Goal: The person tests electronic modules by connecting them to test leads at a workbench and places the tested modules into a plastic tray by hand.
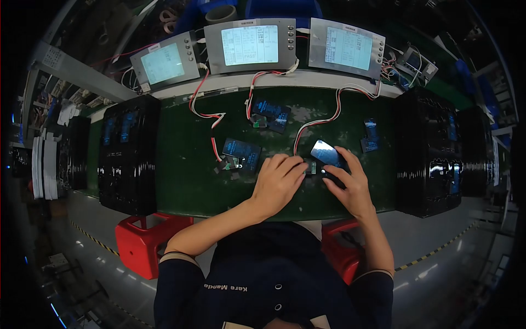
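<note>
I have the right hand (353,186) gripping a shiny flat pack (326,153) at its right side and lower edge, above the green tabletop (186,183). The left hand (280,183) is just beside it, fingers bunched at a small green board (313,166); I can't tell whether they pinch anything. Red-and-white wires (316,122) run from the right display (347,46) down to near those fingertips. To the left, I see one dark pack (242,153) by another wire end, and two overlapping packs (272,114) farther back. Another pair (370,136) lies right of my right hand, short of the black trays (430,153).
</note>
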`<control>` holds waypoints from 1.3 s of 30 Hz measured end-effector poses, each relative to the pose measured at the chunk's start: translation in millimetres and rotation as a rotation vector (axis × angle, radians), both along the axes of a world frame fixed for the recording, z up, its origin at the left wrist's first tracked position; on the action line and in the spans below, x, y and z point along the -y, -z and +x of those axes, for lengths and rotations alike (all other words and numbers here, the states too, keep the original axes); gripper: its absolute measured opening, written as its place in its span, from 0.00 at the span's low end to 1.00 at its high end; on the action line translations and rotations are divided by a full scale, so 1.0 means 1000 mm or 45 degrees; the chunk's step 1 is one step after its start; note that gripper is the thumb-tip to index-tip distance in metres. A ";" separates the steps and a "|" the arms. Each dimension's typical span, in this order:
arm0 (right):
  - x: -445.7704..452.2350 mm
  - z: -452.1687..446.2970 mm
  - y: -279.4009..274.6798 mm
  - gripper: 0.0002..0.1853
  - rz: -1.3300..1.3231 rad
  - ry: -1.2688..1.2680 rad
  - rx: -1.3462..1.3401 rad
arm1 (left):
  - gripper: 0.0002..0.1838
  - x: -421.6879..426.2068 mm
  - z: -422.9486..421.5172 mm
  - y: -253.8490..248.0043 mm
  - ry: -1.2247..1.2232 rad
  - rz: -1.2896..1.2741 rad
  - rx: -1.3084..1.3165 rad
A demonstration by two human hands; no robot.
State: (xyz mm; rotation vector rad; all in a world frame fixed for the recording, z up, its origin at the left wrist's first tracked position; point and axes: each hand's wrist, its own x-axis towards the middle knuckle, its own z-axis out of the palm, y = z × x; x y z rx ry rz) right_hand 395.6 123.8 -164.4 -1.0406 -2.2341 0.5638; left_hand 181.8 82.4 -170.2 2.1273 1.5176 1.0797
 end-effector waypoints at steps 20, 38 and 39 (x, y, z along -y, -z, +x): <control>-0.004 -0.004 0.013 0.16 0.076 -0.118 0.048 | 0.21 0.010 0.003 0.012 0.110 0.262 -0.557; 0.006 0.025 -0.047 0.22 0.217 0.148 -0.022 | 0.23 0.009 0.012 -0.015 0.338 0.474 -1.516; 0.009 0.038 -0.065 0.22 0.295 0.237 -0.033 | 0.21 0.009 0.011 -0.015 0.336 0.507 -1.558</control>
